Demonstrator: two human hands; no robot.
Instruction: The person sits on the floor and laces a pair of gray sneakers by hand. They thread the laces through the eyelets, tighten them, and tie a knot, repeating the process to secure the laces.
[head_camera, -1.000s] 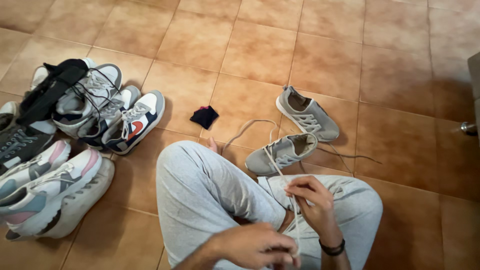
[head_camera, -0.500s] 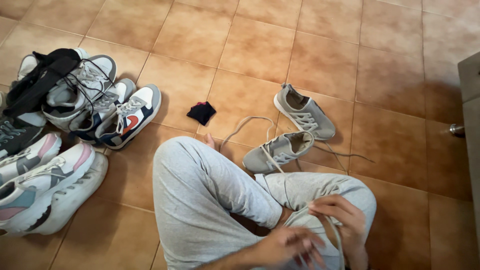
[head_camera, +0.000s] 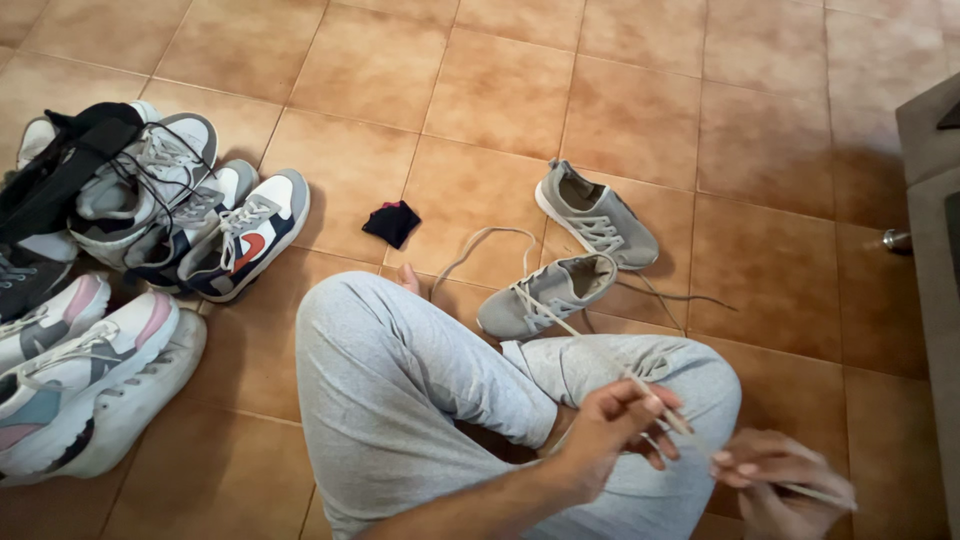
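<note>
The person is sitting cross-legged on the tiled floor (head_camera: 640, 110), and both hands are working one pale shoelace (head_camera: 575, 335). The left hand (head_camera: 610, 430) is pinching the lace between thumb and fingertips over the knee, fingers curled close around it. The right hand (head_camera: 775, 480), blurred at the lower edge, is closed around the lace's far end and drawing it taut. The lace is running back from the hands to the nearer grey sneaker (head_camera: 540, 298), which is lying on the floor just beyond the person's shins.

Judging from the tension, a hard tug could be dragging that light sneaker across the tiles or slipping the lace out of its eyelets, and the loose loop (head_camera: 480, 245) trailing to the sneaker's left could be snagging on the bare toes beside it.

Beyond this sneaker its partner, a second grey sneaker (head_camera: 598, 214), is lying close by. Left of the sneaker a small dark folded cloth (head_camera: 391, 222) is sitting, and well to the left a heap of mixed sneakers (head_camera: 150, 230) is piled. No packages, labels or signs are showing anywhere.
</note>
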